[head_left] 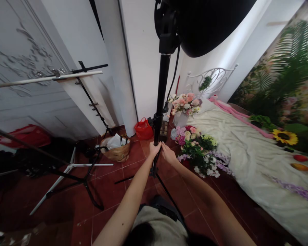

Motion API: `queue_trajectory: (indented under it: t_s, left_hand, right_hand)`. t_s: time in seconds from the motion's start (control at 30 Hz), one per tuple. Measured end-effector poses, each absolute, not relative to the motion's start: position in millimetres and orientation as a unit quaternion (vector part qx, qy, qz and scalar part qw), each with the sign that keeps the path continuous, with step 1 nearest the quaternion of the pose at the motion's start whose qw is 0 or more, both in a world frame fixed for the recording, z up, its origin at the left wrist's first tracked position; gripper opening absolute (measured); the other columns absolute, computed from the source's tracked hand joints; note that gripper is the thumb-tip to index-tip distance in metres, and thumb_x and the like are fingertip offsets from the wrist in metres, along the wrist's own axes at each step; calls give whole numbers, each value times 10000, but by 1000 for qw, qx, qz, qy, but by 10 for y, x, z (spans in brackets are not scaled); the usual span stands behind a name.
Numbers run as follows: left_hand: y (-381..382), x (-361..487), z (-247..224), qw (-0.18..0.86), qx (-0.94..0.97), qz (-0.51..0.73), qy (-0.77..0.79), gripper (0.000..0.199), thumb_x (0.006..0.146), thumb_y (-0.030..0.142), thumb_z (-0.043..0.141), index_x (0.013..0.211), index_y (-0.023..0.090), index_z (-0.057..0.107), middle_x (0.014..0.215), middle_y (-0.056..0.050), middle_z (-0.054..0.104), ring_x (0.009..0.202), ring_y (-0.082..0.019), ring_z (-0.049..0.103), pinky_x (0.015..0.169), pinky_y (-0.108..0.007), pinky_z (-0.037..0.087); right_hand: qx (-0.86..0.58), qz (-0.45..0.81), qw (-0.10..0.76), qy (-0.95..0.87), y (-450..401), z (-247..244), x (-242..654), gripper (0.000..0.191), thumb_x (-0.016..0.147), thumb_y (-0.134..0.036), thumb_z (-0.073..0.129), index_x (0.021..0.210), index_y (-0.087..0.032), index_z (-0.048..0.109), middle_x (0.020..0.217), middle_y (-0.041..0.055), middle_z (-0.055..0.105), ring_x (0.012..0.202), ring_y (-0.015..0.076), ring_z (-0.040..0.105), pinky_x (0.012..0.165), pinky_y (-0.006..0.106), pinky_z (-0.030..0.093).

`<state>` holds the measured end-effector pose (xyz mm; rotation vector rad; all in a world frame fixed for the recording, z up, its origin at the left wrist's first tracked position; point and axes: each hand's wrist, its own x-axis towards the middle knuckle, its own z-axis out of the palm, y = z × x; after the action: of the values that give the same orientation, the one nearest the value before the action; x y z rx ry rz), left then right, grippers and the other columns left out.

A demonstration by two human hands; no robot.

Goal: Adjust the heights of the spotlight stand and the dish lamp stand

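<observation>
A black light stand rises upright in front of me, with a large black lamp head on top and a cable hanging beside the pole. My left hand is closed around the pole below a clamp knob. My right hand is at the right side of the pole at the same height, its fingertips touching or nearly touching the pole; whether it grips anything is hard to make out. The stand's legs spread on the red tiled floor below.
On the right is a bed with a sunflower; bouquets stand beside it. Left are other tripods, a white crossbar, a basket and a red bag.
</observation>
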<state>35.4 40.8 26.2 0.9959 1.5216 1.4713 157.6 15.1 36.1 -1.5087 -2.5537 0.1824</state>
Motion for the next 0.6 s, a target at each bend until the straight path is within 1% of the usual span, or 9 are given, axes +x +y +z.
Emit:
queue_trajectory:
  t_s: [0.07,0.1,0.2,0.27,0.33,0.37,0.43,0.53,0.6]
  left_hand:
    - [402,356,266,398,392,573,600,195,600,312,614,536,141,545,468,16,493,459,-92,477,439,-186,356]
    - [401,356,267,398,392,570,602,190,601,308,610,539,140,546,469,15,494,455,-93,477,437,-187,355]
    - [403,351,274,398,392,565,608,184,598,306,608,546,139,551,471,14,497,448,-94,476,432,-189,350]
    - [406,344,285,399,388,565,609,191,590,312,617,552,135,558,474,12,499,455,-95,477,433,-188,348]
    - [406,337,302,396,388,570,606,197,577,313,628,545,132,559,484,7,507,469,-95,478,437,-186,348]
    - [405,333,312,393,391,575,602,197,571,310,631,537,131,556,490,4,510,476,-95,478,441,-186,348]
    - [399,327,329,387,400,586,589,192,566,301,630,527,131,550,503,-1,520,490,-97,480,452,-188,351]
    - [389,323,341,391,412,587,576,181,571,294,621,528,134,548,504,-9,530,496,-108,489,463,-201,361]
    - [380,320,346,396,413,579,581,176,580,290,617,527,139,543,495,-10,530,491,-116,494,461,-210,368]
  right_hand:
    - [-526,65,120,-840,-80,172,1647,717,776,-89,403,1437,-169,138,1492,135,188,1249,209,417,794,278,508]
    - [-532,70,113,-836,-170,89,1687,739,750,-84,427,1433,-175,163,1501,134,154,1249,225,417,801,292,507]
    - [-552,83,111,-822,-300,-4,1796,599,709,-66,460,1296,-186,440,1498,125,171,1246,260,417,932,373,438]
    - [-572,92,180,-795,-268,138,1813,465,734,-87,457,1188,-163,520,1478,139,219,1261,263,394,997,403,377]
    - [-571,106,292,-760,-167,456,1753,432,779,-154,460,1211,-137,468,1437,169,285,1280,254,363,1017,404,356]
    - [-551,117,349,-749,-103,667,1692,466,794,-203,476,1250,-133,413,1406,175,330,1285,244,353,1023,396,352]
    - [-489,152,440,-738,31,1134,1527,611,801,-275,510,1342,-148,253,1368,176,374,1228,217,425,990,366,392]
    - [-421,186,491,-739,204,1759,1249,824,759,-334,598,1386,-173,88,1331,165,424,1123,207,522,892,330,464]
    - [-437,181,476,-741,290,2019,1104,855,737,-344,625,1375,-147,91,1221,169,524,1019,229,588,806,330,495]
